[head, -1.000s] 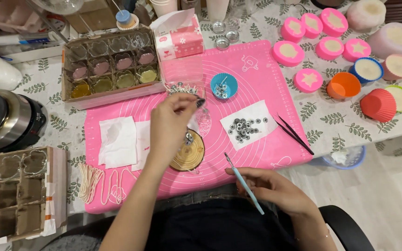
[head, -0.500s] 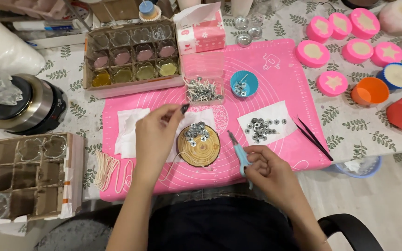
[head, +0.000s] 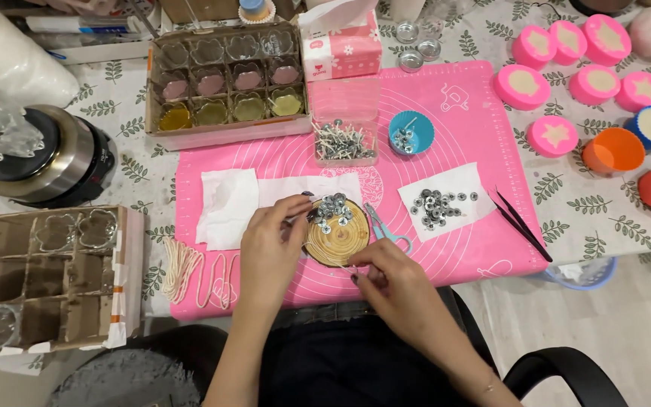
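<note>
Both hands (head: 269,245) (head: 393,275) crowd wooden disc (head: 334,240), apparently touching.

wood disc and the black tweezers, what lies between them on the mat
In the head view, between the wood disc and the tweezers lie a light blue tool beside the disc, then a white paper covered with small metal tabs.

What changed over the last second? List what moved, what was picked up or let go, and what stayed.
The left hand drew back from the clear box of wicks to the round wooden disc. The right hand came up to the disc's edge; the blue tool it held now lies on the pink mat. Metal tabs on paper, black tweezers and moulds unchanged.
</note>
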